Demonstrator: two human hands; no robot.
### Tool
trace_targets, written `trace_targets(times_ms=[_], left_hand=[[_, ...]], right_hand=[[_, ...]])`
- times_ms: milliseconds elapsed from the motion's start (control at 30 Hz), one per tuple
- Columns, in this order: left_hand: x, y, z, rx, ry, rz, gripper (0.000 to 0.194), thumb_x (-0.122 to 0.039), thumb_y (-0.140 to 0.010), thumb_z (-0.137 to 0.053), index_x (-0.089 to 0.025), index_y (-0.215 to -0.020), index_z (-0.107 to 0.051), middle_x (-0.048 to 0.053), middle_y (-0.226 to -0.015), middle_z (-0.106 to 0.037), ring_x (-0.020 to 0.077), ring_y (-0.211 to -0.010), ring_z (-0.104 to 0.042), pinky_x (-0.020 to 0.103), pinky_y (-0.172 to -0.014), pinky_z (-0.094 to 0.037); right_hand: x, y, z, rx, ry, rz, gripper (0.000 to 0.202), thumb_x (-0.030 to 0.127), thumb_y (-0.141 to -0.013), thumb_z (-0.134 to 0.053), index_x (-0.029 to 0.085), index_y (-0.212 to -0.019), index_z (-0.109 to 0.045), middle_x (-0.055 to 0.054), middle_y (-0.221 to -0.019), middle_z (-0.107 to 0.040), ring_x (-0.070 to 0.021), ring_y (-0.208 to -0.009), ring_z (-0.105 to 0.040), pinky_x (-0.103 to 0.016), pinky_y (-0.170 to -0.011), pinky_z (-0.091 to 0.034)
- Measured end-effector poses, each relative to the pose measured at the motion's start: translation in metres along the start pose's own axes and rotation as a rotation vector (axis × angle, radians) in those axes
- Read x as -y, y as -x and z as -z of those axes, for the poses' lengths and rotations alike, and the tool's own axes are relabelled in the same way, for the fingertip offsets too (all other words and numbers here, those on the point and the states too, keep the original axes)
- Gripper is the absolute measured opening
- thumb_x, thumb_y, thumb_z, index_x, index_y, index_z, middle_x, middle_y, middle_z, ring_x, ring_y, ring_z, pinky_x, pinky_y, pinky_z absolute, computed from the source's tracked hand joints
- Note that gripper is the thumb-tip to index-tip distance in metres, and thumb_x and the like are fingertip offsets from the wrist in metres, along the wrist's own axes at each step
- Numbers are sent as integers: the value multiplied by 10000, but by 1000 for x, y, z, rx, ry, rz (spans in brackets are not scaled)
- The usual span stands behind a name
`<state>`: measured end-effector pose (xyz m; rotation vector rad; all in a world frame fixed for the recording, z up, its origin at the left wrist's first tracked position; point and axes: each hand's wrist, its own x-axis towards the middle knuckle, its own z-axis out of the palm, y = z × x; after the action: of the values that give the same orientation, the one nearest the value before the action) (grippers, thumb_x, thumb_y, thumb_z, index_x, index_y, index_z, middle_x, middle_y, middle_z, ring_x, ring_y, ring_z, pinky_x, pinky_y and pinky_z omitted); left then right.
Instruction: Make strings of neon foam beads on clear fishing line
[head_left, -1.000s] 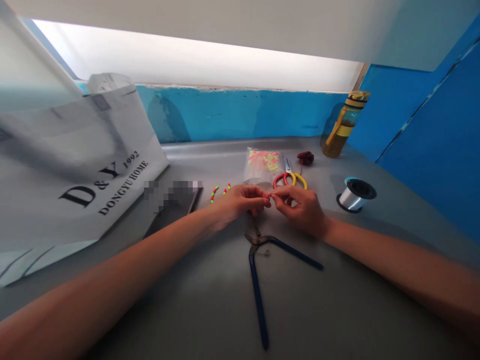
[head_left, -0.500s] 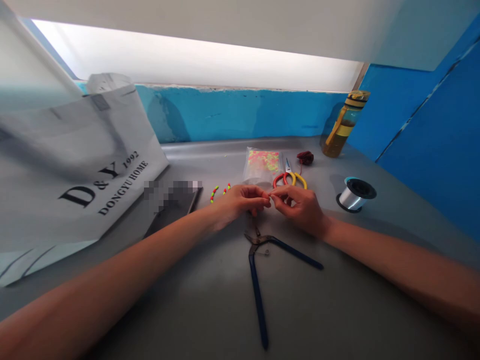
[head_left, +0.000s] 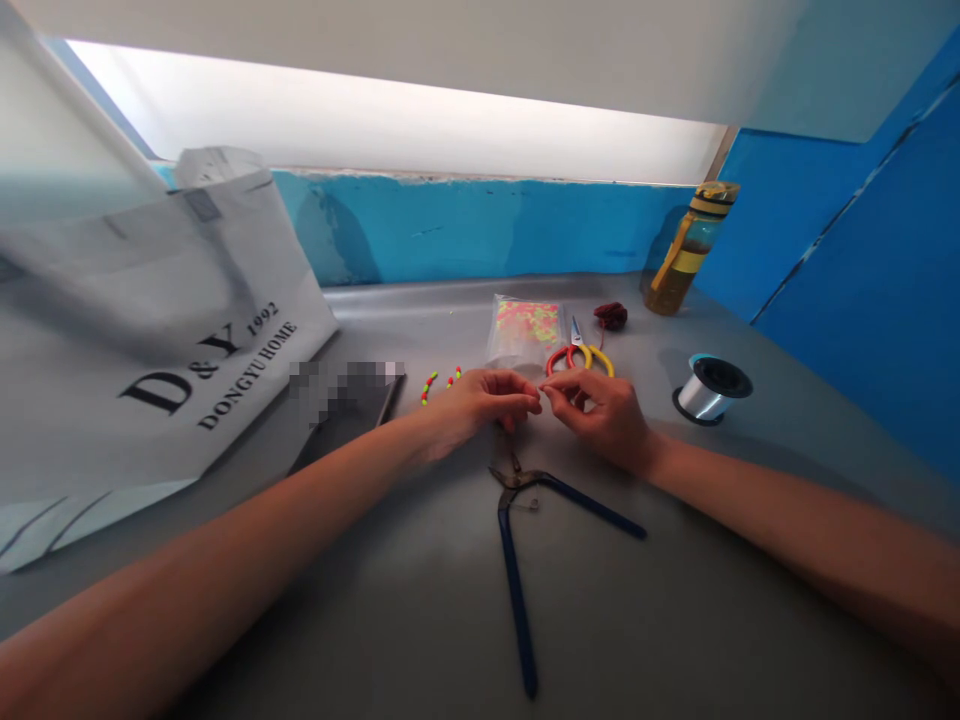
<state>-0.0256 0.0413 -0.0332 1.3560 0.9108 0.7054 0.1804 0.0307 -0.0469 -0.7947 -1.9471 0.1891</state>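
My left hand (head_left: 487,405) and my right hand (head_left: 600,410) meet fingertip to fingertip over the middle of the table. Each pinches with thumb and forefinger; whatever lies between the tips is too small to make out. Just below them rest pliers (head_left: 517,480) with dark blue handles spread wide. Short strings of red and yellow-green beads (head_left: 428,388) lie left of my left hand, partly covered by it. Behind my right hand are scissors (head_left: 576,350) with red and yellow handles. A clear bag of pink and yellow beads (head_left: 527,330) lies beyond my hands.
To the right stands a spool of clear line (head_left: 709,390). A dark red bundle of cord (head_left: 611,316) and a yellow bottle (head_left: 688,250) are farther back. A large white bag (head_left: 247,390) and a dark flat object (head_left: 349,410), partly blurred out, occupy the left side.
My right fingertips have shifted very slightly. Everything else looks the same.
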Motion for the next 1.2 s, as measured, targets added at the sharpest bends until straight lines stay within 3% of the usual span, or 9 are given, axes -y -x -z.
trace_targets(times_ms=[1200], left_hand=[[0,0,0,4,2,0,165,-322,-742,-763,-191,-842,-745,30,-849,-701,117,-674,-561,253,-637,-419]], right_hand=[[1,-1,1,47,10,-19,80,181,-840,-625,195,-778,-673,-18,-748,-713,-105,-566,-578,-231,-565,-472]])
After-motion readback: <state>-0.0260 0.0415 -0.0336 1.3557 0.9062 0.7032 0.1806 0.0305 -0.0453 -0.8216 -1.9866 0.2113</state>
